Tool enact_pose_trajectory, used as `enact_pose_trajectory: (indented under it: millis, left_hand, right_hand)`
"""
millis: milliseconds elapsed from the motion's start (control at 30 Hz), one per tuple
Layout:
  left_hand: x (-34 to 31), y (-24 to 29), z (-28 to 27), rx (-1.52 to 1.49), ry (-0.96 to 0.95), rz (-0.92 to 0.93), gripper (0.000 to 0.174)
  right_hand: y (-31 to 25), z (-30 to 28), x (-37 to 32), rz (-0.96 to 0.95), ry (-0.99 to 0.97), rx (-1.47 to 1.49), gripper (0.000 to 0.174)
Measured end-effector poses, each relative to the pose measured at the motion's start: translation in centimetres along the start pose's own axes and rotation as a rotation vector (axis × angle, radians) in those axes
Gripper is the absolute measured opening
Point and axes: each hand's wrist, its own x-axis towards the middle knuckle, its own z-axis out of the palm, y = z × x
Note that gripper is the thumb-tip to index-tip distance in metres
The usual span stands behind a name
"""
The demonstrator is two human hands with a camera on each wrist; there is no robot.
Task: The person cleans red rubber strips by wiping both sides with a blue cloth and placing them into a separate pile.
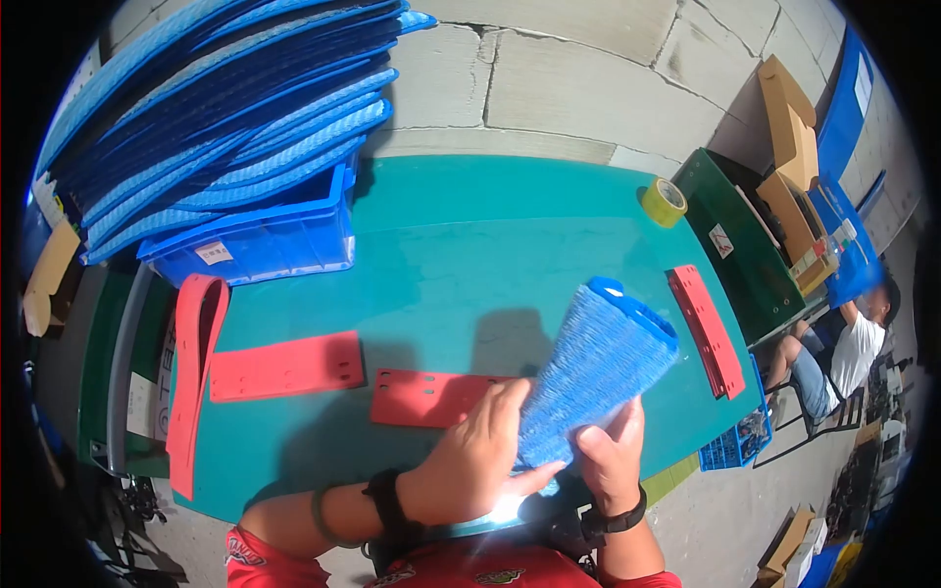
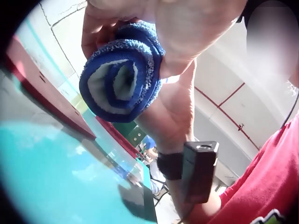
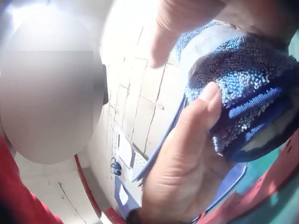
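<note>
A blue microfiber mop pad [image 1: 598, 367], rolled into a tube, is held up at a slant over the table's front edge. My left hand [image 1: 470, 456] grips its lower left side. On the lower right, my right hand [image 1: 613, 456] holds the roll with the thumb laid along it, its other fingers mostly hidden behind. In the left wrist view, one end of the rolled pad [image 2: 117, 88] shows its wound layers and dark blue edging. The right wrist view shows my right thumb [image 3: 210, 98] pressing on the fluffy surface.
Red perforated strips [image 1: 287, 367] lie on the green table [image 1: 431, 265], one folded into a loop [image 1: 191, 382] at left. A blue bin [image 1: 265, 245] heaped with blue pads [image 1: 245, 157] stands back left. Tape [image 1: 665, 202] sits back right. A seated person [image 1: 843, 358] is beyond.
</note>
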Motion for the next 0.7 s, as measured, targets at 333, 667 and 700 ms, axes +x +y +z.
enact_pose_trajectory:
  millis: [333,667,700]
  left_hand:
    - [-0.4,0.8,0.8,0.131,0.050,0.122,0.093]
    - [-0.1,0.7,-0.2,0.036,-0.026,0.078,0.091]
    - [0.1,0.6,-0.5,-0.072,-0.037,0.070,0.091]
  right_hand:
    - [0.3,-1.0,0.9,0.005,-0.102,0.067,0.098]
    - [-0.2,-0.6,-0.6,-0.019,0.067,-0.141,0.090]
    - [-0.6,-0.1,-0.8,-0.024,0.041,0.085,0.088]
